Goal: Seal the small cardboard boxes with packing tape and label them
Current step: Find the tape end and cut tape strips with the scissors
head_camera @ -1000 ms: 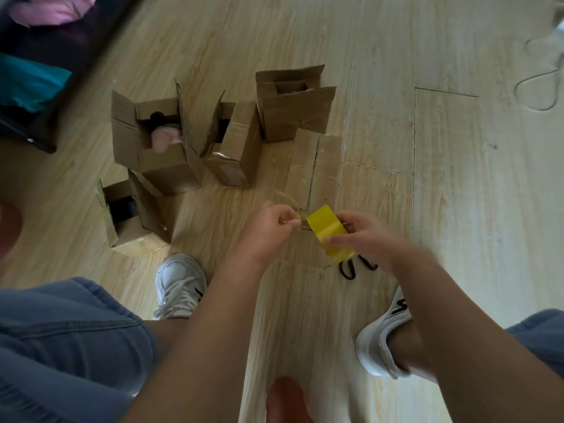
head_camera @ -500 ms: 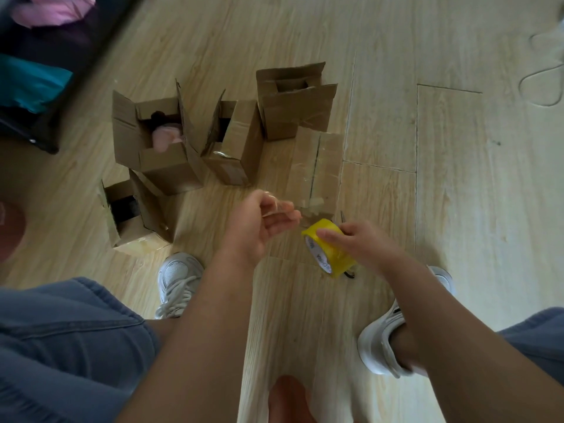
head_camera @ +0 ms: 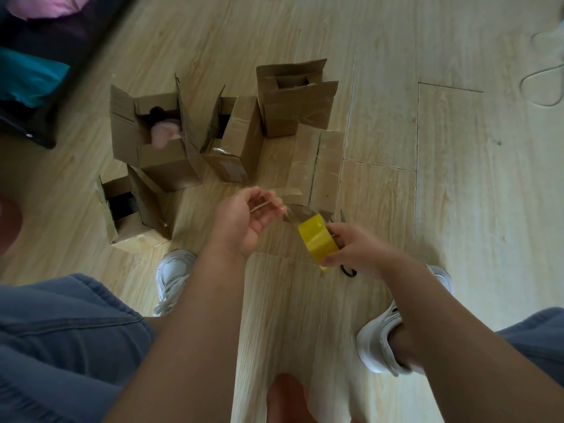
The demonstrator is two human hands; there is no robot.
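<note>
The right hand [head_camera: 357, 251] curled round one yellow roll of packing tape [head_camera: 317, 239]. The left hand [head_camera: 244, 221] pinched the end of one clear strip of tape [head_camera: 294, 213] pulled from the roll. Both hands were above the pale wooden floor [head_camera: 457, 178]. Five small brown cardboard boxes stood just past them: four open boxes [head_camera: 293, 105] and one shut box [head_camera: 317, 166], nearest the roll.

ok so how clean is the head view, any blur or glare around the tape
Head view: the yellow tape roll carries a bright glare patch; the clear tape strip from it to the left hand shows only as faint glints; the dark furniture at top left is smeared; light is soft, shadows weak.
</note>
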